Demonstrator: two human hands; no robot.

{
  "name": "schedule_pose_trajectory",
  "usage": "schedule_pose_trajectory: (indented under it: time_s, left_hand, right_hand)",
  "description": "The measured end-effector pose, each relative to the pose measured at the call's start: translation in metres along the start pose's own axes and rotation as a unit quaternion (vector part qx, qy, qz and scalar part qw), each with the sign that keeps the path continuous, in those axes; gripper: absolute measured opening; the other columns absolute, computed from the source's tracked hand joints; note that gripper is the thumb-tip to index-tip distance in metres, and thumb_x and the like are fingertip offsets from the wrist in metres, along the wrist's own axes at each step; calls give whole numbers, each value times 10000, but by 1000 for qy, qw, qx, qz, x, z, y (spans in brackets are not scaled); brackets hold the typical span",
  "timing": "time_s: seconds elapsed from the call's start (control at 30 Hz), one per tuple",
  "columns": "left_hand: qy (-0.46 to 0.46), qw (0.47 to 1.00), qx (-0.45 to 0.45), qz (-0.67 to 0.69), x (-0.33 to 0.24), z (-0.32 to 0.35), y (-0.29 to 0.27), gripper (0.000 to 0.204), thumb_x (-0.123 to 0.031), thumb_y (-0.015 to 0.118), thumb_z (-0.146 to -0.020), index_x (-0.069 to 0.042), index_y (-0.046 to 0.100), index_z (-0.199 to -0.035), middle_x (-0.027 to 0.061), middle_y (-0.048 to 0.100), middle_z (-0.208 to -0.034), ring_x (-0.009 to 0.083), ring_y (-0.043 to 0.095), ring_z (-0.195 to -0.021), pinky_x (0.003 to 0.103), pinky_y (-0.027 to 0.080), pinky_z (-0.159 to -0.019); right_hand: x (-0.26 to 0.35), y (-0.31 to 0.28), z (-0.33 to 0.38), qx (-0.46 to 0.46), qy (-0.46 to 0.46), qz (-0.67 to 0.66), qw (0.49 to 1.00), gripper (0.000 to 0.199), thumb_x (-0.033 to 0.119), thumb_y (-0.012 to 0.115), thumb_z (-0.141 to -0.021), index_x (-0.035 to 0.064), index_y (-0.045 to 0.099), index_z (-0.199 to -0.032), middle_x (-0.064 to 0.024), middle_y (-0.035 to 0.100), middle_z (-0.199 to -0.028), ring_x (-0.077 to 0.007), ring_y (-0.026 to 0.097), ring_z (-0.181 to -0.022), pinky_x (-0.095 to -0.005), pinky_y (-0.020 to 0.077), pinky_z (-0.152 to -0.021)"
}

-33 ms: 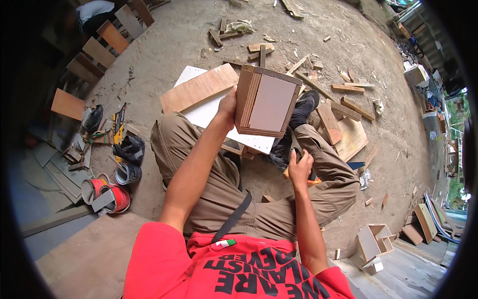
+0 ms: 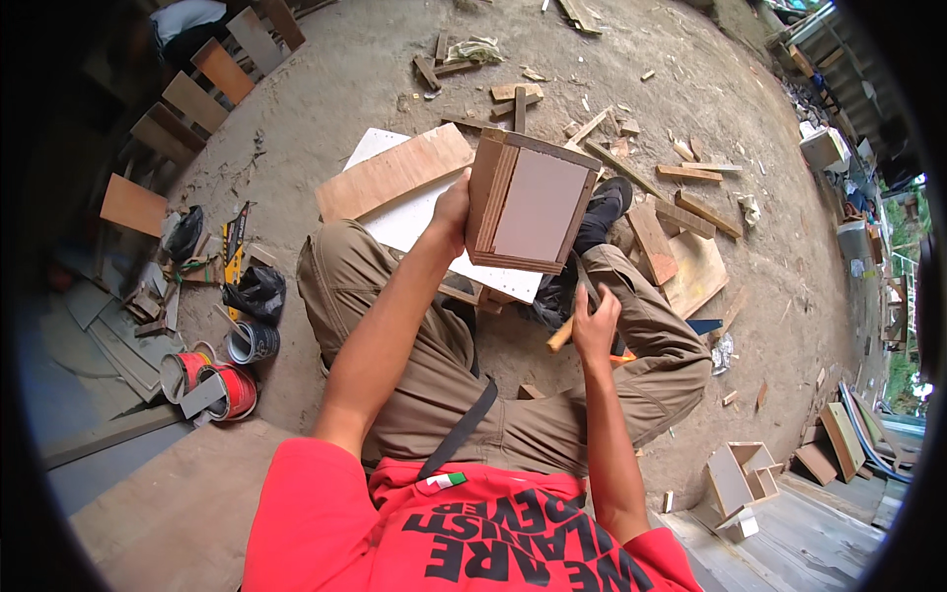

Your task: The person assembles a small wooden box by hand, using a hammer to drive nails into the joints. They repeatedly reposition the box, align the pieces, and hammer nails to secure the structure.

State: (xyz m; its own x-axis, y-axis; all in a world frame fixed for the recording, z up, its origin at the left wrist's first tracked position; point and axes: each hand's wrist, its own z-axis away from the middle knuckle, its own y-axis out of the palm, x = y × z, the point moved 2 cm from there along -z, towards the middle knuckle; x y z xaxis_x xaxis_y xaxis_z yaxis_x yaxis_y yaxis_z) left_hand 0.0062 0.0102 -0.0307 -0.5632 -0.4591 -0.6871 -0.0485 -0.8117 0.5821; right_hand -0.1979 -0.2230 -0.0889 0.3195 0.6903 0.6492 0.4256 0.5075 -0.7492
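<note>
My left hand (image 2: 453, 217) is closed on the left side of a small wooden box (image 2: 541, 205), holding it up tilted above my lap. The box has a white face panel framed by layered plywood edges. My right hand (image 2: 596, 324) is below and right of the box, over my bent right leg. Its fingers are curled round a wooden-handled tool (image 2: 560, 335); the pale handle end sticks out to the left, and the fingers hide much of the rest. Beyond the box lie a plywood board (image 2: 397, 174) and a white panel (image 2: 367, 148) under it.
Wood offcuts (image 2: 691, 175) lie scattered on the dirt floor ahead and right. At left stand red paint cans (image 2: 233, 393), a grey can (image 2: 254, 341) and a hand saw (image 2: 235, 247). Another small box (image 2: 742, 479) sits at lower right. A person (image 2: 187, 22) bends at far left.
The wooden handle now shows more clearly to the left of my right hand, which has shifted slightly. My left hand and the box have hardly moved.
</note>
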Motion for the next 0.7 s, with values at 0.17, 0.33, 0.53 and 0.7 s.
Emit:
schedule_pose_trajectory:
  time_s: [0.17, 0.33, 0.53, 0.7]
  left_hand:
    - [-44, 996, 77, -10, 17, 6, 11, 532, -473, 311, -1087, -69, 616, -1249, 99, 707, -1073, 186, 700, -924, 360, 590, -812]
    - [0, 994, 93, -57, 23, 16, 23, 596, -537, 283, -1080, -75, 588, -1302, 97, 687, -1142, 186, 691, -979, 352, 581, -848]
    - [17, 994, 86, -68, 19, 13, 29, 738, -649, 286, -1037, -48, 506, -1403, 142, 607, -1320, 217, 600, -1191, 370, 491, -1018]
    - [41, 997, -56, 24, 0, 1, 10, 751, -649, 316, -1026, -8, 506, -1368, 175, 589, -1326, 293, 534, -1271, 440, 394, -1103]
  right_hand:
    - [93, -18, -37, 201, 52, -496, 843, 791, 583, 507, -1017, -72, 406, -1449, -192, 520, -1385, -253, 490, -1311, -384, 387, -1102]
    - [122, -31, -38, 221, -8, -461, 859, 896, 581, 611, -956, -66, 316, -1503, -205, 492, -1433, -272, 473, -1351, -385, 345, -1142]
    - [125, -38, -61, 191, 48, -487, 851, 837, 430, 763, -867, -78, 407, -1429, -207, 566, -1300, -270, 600, -1164, -369, 470, -1009]
    - [131, -47, -99, 148, -143, -134, 969, 1123, 521, 850, -678, -98, 368, -1482, -301, 455, -1410, -384, 460, -1327, -451, 392, -1106]
